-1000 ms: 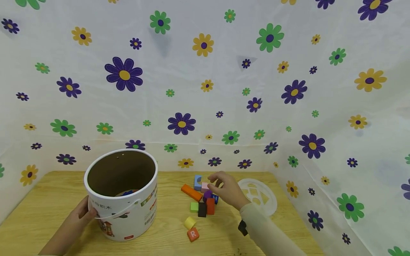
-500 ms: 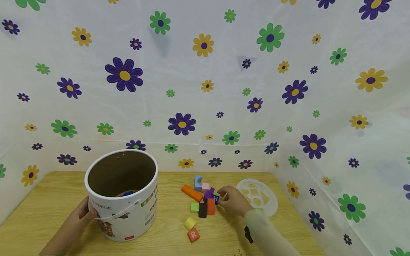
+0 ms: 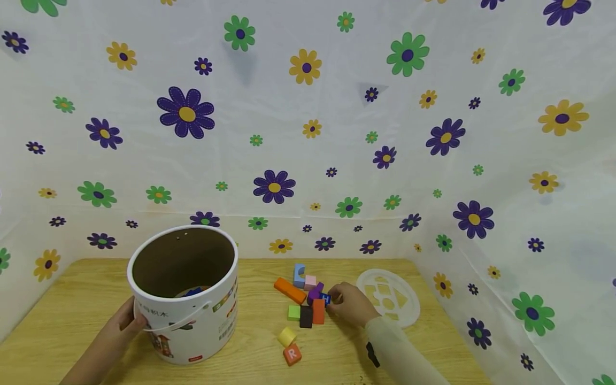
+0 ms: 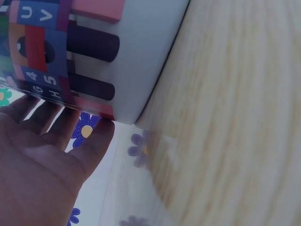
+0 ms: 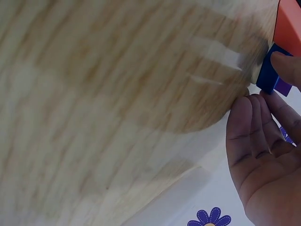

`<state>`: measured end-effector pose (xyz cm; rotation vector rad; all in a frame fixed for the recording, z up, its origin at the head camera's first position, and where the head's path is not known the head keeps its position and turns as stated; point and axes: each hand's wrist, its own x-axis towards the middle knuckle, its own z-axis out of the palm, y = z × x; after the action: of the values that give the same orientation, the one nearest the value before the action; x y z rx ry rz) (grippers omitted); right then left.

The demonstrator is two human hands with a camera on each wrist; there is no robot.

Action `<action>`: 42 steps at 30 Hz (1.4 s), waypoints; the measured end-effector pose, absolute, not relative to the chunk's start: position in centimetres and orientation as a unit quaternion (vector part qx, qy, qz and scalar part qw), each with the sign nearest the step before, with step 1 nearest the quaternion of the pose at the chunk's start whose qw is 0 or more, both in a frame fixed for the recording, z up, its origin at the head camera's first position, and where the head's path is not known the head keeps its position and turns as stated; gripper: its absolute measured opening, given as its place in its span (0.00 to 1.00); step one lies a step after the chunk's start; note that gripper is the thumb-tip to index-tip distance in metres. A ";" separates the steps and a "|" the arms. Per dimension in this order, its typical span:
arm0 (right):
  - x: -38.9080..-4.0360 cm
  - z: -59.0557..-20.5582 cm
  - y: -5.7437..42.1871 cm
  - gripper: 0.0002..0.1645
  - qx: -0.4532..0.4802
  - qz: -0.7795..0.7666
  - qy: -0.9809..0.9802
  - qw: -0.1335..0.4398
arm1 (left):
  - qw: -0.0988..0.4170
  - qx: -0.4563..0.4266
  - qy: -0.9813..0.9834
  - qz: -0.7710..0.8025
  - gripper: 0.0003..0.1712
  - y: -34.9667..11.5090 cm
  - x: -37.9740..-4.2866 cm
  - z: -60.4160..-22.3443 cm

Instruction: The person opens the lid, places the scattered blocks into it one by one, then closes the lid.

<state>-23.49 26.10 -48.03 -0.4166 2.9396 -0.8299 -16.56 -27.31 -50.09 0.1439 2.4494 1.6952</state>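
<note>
head view:
- l hand point(image 3: 117, 329), yours: at l side of white bucket point(image 3: 185, 339), fingers extended, not curled, thumb on outer wall. bucket upright, open-topped, some blue showing inside.
- r hand point(image 3: 353, 305), yours: thumb + index pinch blue blk point(image 3: 325, 299) w/ letter h, on tabletop point(image 3: 257, 321), well apart from bucket.
- crowding blue blk: purple blk point(image 3: 314, 293) just beside, on bucket side; red blk point(image 3: 318, 312) just beside, nearer you.
- next along: black blk point(image 3: 306, 316), green blk point(image 3: 294, 313).
- farther back: orange bar point(image 3: 290, 290), pink cube point(image 3: 310, 282), light-blue arch point(image 3: 297, 279).
- nearest you: yellow cylinder point(image 3: 287, 336), orange cube point(image 3: 292, 354) w/ letter r.
- r of your r hand: white cut-out disc point(image 3: 408, 313), flat.
- backdrop: floral sheet point(image 3: 289, 107).

l wrist view:
- your l fingers fairly straight vs printed bucket wall.

r wrist view:
- blue blk btwn your thumb + index; other fingers gently bent. red blk + purple bit behind, partly cut off/hidden.
</note>
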 end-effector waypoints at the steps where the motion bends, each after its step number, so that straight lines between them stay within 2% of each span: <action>1: -23.5 -48.0 26.1 0.12 -0.134 -0.269 0.953 0.030 | 0.081 0.048 0.819 0.566 0.51 -27.3 -16.5 -50.1; 16: -23.3 -47.5 27.0 0.09 -0.101 -0.265 0.959 0.011 | 0.097 0.036 0.813 0.573 0.53 -27.3 -16.5 -49.6; 22: -23.1 -46.4 27.2 0.08 -0.113 -0.273 0.955 -0.015 | 0.095 0.037 0.814 0.572 0.52 -27.3 -16.4 -49.7; 30: -22.8 -44.6 26.6 0.13 -0.111 -0.277 0.954 -0.041 | 0.114 0.025 0.808 0.577 0.54 -27.4 -16.5 -49.7; 42: -22.5 -42.0 24.6 0.14 -0.133 -0.304 0.941 -0.061 | 0.092 0.034 0.818 0.567 0.52 -27.3 -16.4 -49.9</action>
<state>-22.46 24.63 -41.98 -0.4364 3.0781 -0.9948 -16.39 -27.27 -49.88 0.1020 2.4293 1.6827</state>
